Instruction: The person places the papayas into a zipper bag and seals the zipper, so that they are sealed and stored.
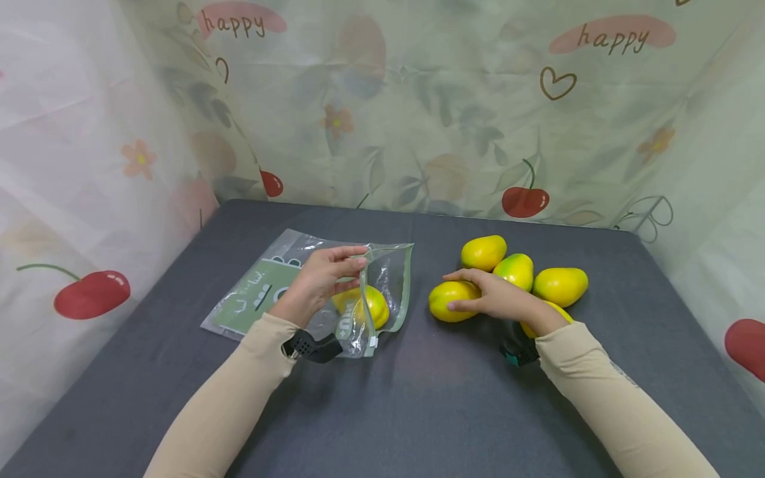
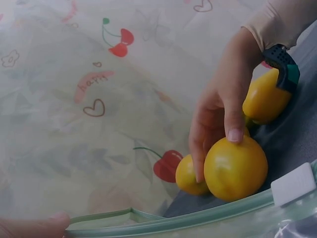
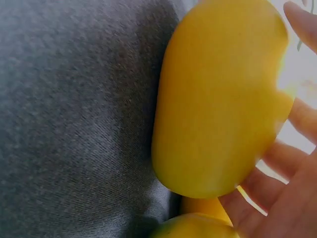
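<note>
My left hand (image 1: 323, 275) pinches the upper edge of the opening of a clear zip bag (image 1: 391, 279) with a green printed panel (image 1: 248, 302). The mouth gapes toward the right, and a white slider (image 2: 293, 184) sits on the zip. Inside the bag, close to the opening, lies a yellow mango (image 1: 376, 307). Right of the bag, my right hand (image 1: 499, 295) grips another mango (image 1: 449, 303) from above, thumb on the near side and fingers on the far side. In the right wrist view this mango (image 3: 223, 99) is close over the dark cloth.
Several more mangoes lie grouped behind and under the right wrist: one at the back (image 1: 483, 252), a greenish one (image 1: 515, 271) and one to the right (image 1: 560, 286). Dark grey cloth (image 1: 418, 411) covers the table. A printed curtain (image 1: 406, 133) hangs around its back and sides.
</note>
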Action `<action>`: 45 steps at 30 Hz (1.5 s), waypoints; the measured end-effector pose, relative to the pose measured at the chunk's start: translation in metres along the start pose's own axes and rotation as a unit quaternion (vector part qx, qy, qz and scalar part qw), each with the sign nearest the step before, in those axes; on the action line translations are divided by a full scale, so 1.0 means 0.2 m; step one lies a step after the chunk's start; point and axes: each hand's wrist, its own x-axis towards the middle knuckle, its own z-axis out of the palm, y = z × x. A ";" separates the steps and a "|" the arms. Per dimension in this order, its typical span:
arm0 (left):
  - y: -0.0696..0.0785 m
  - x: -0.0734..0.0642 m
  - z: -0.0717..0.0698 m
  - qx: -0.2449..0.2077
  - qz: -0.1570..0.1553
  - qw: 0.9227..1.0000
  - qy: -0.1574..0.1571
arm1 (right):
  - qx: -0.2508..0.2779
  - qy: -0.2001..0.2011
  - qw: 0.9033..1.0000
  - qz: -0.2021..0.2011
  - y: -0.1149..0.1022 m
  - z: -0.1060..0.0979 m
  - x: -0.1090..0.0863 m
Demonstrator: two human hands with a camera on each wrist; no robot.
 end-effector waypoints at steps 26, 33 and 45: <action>0.00 -0.01 0.00 -0.011 0.002 1.000 0.002 | -0.041 -0.013 0.999 -0.010 -0.08 0.12 -0.14; 0.00 -0.01 0.00 -0.012 0.002 1.000 0.002 | -0.046 0.007 0.999 -0.017 -0.08 0.14 -0.18; 0.00 -0.01 0.00 -0.011 0.003 1.000 -0.003 | -0.037 0.019 0.999 -0.007 -0.11 0.14 -0.23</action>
